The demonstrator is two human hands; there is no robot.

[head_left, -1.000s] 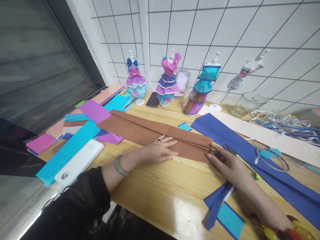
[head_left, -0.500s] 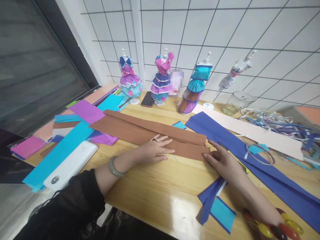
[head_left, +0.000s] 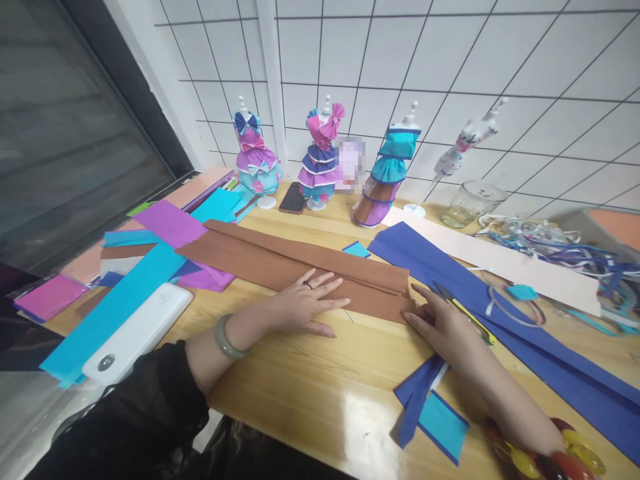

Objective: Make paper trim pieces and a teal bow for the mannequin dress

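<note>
A folded strip of brown crepe paper (head_left: 280,257) lies across the table, with a lengthwise fold running along it. My left hand (head_left: 305,300) rests flat on its lower edge, fingers spread. At the strip's right end, my right hand (head_left: 440,323) touches the edge with thumb and index fingertips, which are apart; its other fingers are partly hidden. Just beyond the right hand lies a yellow utility knife (head_left: 473,320), partly covered by it. Below that hand are a dark blue folded strip (head_left: 417,400) and a light blue piece with dark blue edging (head_left: 444,425).
A long blue paper strip (head_left: 460,300) and a pale pink strip (head_left: 500,257) stretch to the right. Coloured papers and a white power bank (head_left: 137,333) lie left. Dressed mini mannequins (head_left: 319,160), a phone (head_left: 293,198), a glass jar (head_left: 473,203) and tangled ribbons (head_left: 545,237) stand behind.
The view has shifted slightly. Both hands stay at nearly the same places on the brown paper, which lies as before.
</note>
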